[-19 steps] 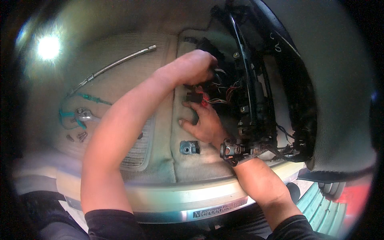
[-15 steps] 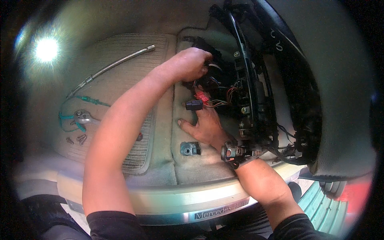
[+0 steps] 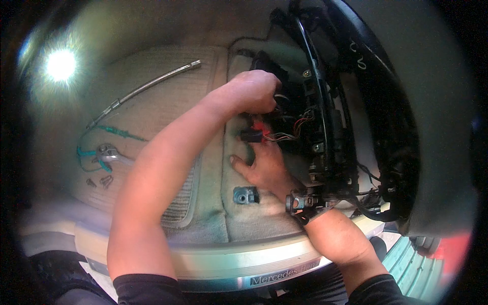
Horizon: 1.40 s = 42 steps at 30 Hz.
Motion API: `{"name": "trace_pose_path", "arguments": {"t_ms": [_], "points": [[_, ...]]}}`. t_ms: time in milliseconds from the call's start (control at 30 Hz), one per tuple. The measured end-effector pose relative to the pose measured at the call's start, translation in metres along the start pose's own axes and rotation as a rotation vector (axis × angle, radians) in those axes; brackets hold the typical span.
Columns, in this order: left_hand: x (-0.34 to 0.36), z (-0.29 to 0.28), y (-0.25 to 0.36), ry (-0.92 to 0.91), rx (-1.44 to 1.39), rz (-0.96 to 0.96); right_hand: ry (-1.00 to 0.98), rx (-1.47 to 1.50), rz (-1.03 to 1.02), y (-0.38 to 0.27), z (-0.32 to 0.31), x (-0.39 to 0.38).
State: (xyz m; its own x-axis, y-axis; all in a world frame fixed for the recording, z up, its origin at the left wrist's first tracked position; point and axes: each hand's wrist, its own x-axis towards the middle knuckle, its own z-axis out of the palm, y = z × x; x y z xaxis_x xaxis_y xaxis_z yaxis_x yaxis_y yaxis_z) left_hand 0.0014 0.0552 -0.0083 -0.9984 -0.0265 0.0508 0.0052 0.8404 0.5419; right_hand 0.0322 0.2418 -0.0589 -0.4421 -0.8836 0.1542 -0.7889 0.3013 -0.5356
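Note:
My left hand (image 3: 256,91) is closed, with its fingertips curled down among dark wiring (image 3: 279,104) beside the seat frame; what it grips is hidden. Below it, my right hand (image 3: 267,165) lies low over the carpet, its thumb stretched out to the left. The other fingers reach forward and are partly covered by a black connector (image 3: 251,136) and a red connector (image 3: 262,129). Several thin coloured wires (image 3: 284,136) run from these toward the seat frame (image 3: 321,96). My right forearm passes under a metal bracket (image 3: 300,202) at the frame's near end.
On the ribbed floor mat (image 3: 178,206) lie a metal extension bar (image 3: 145,90), a green test lead (image 3: 117,131), a ratchet (image 3: 109,152) and several bolts (image 3: 105,180). A mounting hole (image 3: 245,195) shows in the carpet. The door sill (image 3: 213,259) crosses the near side.
The view has shifted slightly, moving the whole scene a little right and down. My left hand has moved a bit toward the seat frame and nearer the connectors. My right hand stays in place.

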Motion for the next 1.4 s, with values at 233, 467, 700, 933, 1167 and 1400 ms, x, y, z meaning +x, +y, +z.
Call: {"name": "trace_pose_path", "arguments": {"t_ms": [233,467,700,933,1167,1400], "points": [[-0.003,-0.006,0.009,-0.106,0.131,0.033,0.284,0.064,0.038,0.006,0.005,0.000],[-0.006,-0.014,-0.014,-0.149,-0.219,0.101,0.538,-0.034,0.043,-0.004,-0.005,0.005],[-0.006,-0.014,-0.019,-0.194,-0.286,0.051,0.565,0.076,0.147,-0.002,0.000,0.007],[-0.012,-0.021,-0.007,-0.270,-0.332,0.053,0.581,0.465,0.239,0.013,0.009,0.006],[-0.011,-0.007,-0.010,-0.206,-0.326,0.149,0.526,0.516,0.234,0.005,0.000,0.003],[-0.014,-0.011,0.000,-0.268,-0.633,-0.044,0.454,0.415,0.179,0.017,-0.001,0.002]]}}
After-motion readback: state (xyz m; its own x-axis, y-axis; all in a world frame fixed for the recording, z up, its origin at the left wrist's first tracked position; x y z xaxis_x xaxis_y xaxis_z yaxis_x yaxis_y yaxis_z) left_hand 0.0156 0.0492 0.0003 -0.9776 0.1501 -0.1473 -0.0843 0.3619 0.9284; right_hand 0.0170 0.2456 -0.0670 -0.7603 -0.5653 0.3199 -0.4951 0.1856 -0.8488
